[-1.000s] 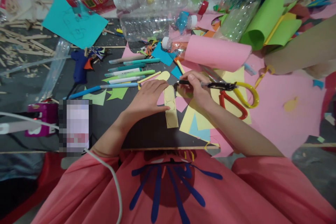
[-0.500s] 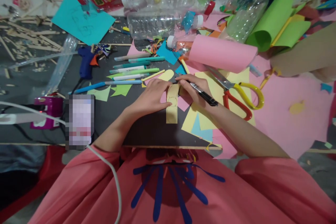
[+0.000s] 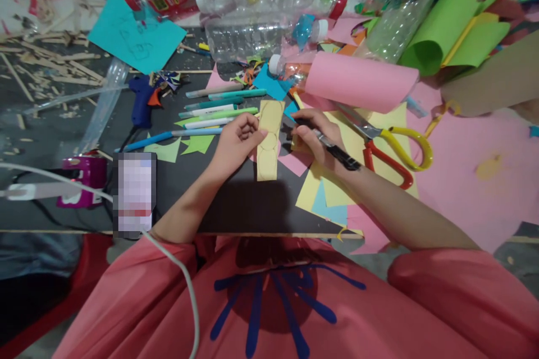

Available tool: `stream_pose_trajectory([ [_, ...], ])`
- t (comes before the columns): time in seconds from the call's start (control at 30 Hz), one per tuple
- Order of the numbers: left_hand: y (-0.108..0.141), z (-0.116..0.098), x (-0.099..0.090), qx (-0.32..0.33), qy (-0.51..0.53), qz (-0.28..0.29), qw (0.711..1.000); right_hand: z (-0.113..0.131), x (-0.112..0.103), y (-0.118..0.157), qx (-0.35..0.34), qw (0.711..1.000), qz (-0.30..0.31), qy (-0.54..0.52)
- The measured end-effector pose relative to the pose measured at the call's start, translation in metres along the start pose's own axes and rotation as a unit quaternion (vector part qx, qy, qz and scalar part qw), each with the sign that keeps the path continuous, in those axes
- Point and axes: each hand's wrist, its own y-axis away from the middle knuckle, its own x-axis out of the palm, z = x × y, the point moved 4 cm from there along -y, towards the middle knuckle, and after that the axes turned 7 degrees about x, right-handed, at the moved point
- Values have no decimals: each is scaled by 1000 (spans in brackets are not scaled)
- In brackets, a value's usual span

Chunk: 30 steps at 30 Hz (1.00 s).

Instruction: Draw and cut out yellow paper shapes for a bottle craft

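Note:
My left hand pinches the left edge of a yellow paper strip between thumb and fingers. Rounded outlines are drawn along the strip, which is held above the dark tabletop. To its right, my right hand grips a black pen, its tip end pointing left and away from me. The pen is apart from the strip. Just right of my right hand lie scissors with one yellow and one red handle, on yellow paper.
Several markers lie beyond my left hand, near a blue glue gun. A phone with a cable sits at left. Clear plastic bottles line the back. A pink-wrapped bottle and pink paper are at right.
My left hand has lifted the strip, showing its full length. My right hand with the pen has moved slightly right, away from the strip. The view has shifted a little.

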Motion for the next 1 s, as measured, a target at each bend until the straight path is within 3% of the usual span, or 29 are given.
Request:
stream_pose_trajectory([
  [0.1, -1, 1, -1, -12, 47, -17, 999, -1, 1, -3, -70, 991, -1, 116],
  [0.27, -2, 3, -3, -22, 103, -57, 993, 2, 4, -3, -132, 974, 38, 180],
  [0.37, -2, 3, -5, -16, 119, -75, 990, 7, 1, -1, -151, 972, 23, 177],
  [0.67, 0, 2, -5, -8, 144, -122, 982, 10, 4, -3, -166, 982, 62, 72],
  [0.73, 1, 1, -2, -18, 146, -101, 984, 12, 4, -3, -171, 980, 67, 74],
  [1.0, 13, -6, 18, -93, 58, 77, 991, 17, 11, 2, -224, 956, 132, 136],
])
